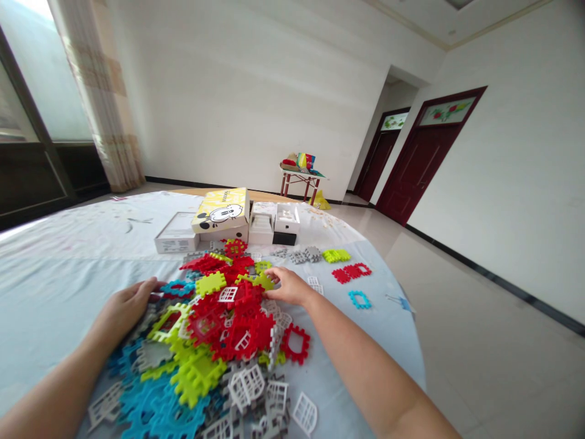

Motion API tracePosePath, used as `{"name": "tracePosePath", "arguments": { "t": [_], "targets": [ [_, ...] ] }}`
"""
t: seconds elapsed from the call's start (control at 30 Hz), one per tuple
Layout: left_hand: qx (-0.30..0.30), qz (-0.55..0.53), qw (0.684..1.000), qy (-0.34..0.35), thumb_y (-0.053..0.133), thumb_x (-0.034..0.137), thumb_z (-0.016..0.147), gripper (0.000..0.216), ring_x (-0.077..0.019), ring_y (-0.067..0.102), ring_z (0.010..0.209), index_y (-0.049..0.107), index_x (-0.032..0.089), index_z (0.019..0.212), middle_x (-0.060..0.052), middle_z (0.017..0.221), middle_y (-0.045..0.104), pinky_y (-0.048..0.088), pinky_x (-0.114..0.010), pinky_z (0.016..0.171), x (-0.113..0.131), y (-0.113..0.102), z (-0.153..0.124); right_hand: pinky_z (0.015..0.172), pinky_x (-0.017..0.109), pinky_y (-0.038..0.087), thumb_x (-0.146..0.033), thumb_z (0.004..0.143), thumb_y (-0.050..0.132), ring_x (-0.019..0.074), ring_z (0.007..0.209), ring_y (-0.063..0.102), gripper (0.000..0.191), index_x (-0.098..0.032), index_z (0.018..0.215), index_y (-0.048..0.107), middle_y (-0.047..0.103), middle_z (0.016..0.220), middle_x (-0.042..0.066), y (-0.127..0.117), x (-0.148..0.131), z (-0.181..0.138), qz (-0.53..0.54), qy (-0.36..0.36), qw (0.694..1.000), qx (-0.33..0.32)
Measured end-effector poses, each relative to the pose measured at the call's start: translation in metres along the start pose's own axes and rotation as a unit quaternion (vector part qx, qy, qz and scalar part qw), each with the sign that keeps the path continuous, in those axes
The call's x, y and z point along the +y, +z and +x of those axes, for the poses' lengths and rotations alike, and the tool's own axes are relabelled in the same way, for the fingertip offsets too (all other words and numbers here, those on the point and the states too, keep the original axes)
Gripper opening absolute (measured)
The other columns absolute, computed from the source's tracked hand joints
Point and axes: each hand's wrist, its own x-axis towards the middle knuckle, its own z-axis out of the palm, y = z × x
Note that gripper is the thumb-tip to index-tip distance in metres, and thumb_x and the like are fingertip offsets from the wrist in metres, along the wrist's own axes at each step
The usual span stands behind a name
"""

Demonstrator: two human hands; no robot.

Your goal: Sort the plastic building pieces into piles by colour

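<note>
A heap of toothed plastic building tiles lies on the table. My right hand point(289, 285) reaches in from the right, its thumb and fingers closed at the edge of a lime-green tile point(262, 281) near the top. At the heap's left side is my left hand point(130, 306), fingers drawn together beside a blue tile point(178, 288) with an opening; what they pinch is hidden. Between my hands are red tiles point(262, 327) and a lime tile point(211, 283). Closer to me lie more blue tiles point(159, 405), grey tiles and white window-lattice pieces point(247, 385).
Right of the heap, separate groups hold grey tiles point(307, 255), lime tiles point(336, 255), red tiles point(351, 272) and one blue frame point(359, 299). Behind stand a yellow cartoon box point(222, 210), a white box point(177, 233) and a smaller box point(286, 219). The round table's cloth point(388, 341) curves at right.
</note>
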Motion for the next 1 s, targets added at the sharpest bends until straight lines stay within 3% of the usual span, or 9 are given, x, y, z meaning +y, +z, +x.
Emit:
{"name": "tracePosePath", "arguments": {
  "t": [0.2, 0.33, 0.5, 0.7, 0.87, 1.0],
  "targets": [
    [0.005, -0.001, 1.000, 0.016, 0.036, 0.050, 0.077, 0.054, -0.0218, 0.063, 0.075, 0.066, 0.011, 0.100, -0.005, 0.078, 0.071, 0.046, -0.027, 0.068, -0.005, 0.001, 0.002, 0.067, 0.026, 0.045, -0.020, 0.069, 0.060, 0.0112, 0.067, 0.055, 0.032, -0.017, 0.101, 0.061, 0.061, 0.077, 0.001, -0.008, 0.013, 0.001, 0.100, 0.020, 0.994, 0.042],
    [0.000, 0.002, 1.000, 0.002, 0.035, 0.051, 0.077, 0.055, -0.0230, 0.062, 0.078, 0.065, 0.012, 0.100, -0.005, 0.081, 0.071, 0.045, -0.029, 0.072, -0.006, 0.001, 0.003, 0.067, 0.026, 0.046, -0.018, 0.073, 0.054, 0.0123, 0.067, 0.057, 0.027, -0.016, 0.098, 0.062, 0.062, 0.075, 0.002, -0.023, 0.030, 0.004, 0.083, 0.059, 0.989, 0.110],
    [0.002, -0.008, 1.000, 0.003, 0.034, 0.052, 0.076, 0.055, -0.0233, 0.062, 0.078, 0.065, 0.013, 0.101, -0.004, 0.079, 0.071, 0.046, -0.029, 0.072, -0.005, 0.002, 0.004, 0.073, 0.025, 0.044, -0.018, 0.074, 0.053, 0.0143, 0.078, 0.058, 0.029, -0.018, 0.102, 0.061, 0.064, 0.085, 0.004, -0.034, 0.043, 0.002, -0.062, 0.112, 0.983, 0.129],
    [0.005, -0.016, 1.000, 0.002, 0.038, 0.051, 0.074, 0.052, -0.0234, 0.063, 0.077, 0.066, 0.013, 0.095, -0.005, 0.080, 0.071, 0.047, -0.029, 0.073, -0.004, 0.001, 0.002, 0.084, 0.031, 0.040, -0.044, 0.065, 0.066, 0.0209, 0.096, 0.054, 0.052, -0.022, 0.111, 0.056, 0.058, 0.104, 0.008, -0.029, 0.036, -0.007, -0.188, 0.109, 0.970, 0.108],
    [0.013, -0.020, 1.000, 0.009, 0.040, 0.052, 0.071, 0.051, -0.0265, 0.063, 0.081, 0.068, 0.014, 0.089, -0.005, 0.081, 0.071, 0.048, -0.033, 0.074, -0.007, -0.001, 0.003, 0.081, 0.033, 0.042, -0.036, 0.060, 0.069, 0.0228, 0.092, 0.056, 0.047, -0.022, 0.103, 0.060, 0.061, 0.096, 0.007, -0.030, 0.029, -0.007, -0.205, 0.113, 0.970, 0.059],
    [0.023, -0.015, 1.000, 0.015, 0.041, 0.051, 0.070, 0.049, -0.0275, 0.063, 0.080, 0.069, 0.015, 0.086, -0.005, 0.080, 0.071, 0.049, -0.034, 0.073, -0.011, 0.000, 0.008, 0.084, 0.031, 0.042, -0.028, 0.061, 0.067, 0.0199, 0.093, 0.056, 0.051, -0.020, 0.110, 0.056, 0.060, 0.103, 0.007, -0.057, 0.044, -0.006, -0.164, 0.087, 0.975, 0.124]
  ]
}}
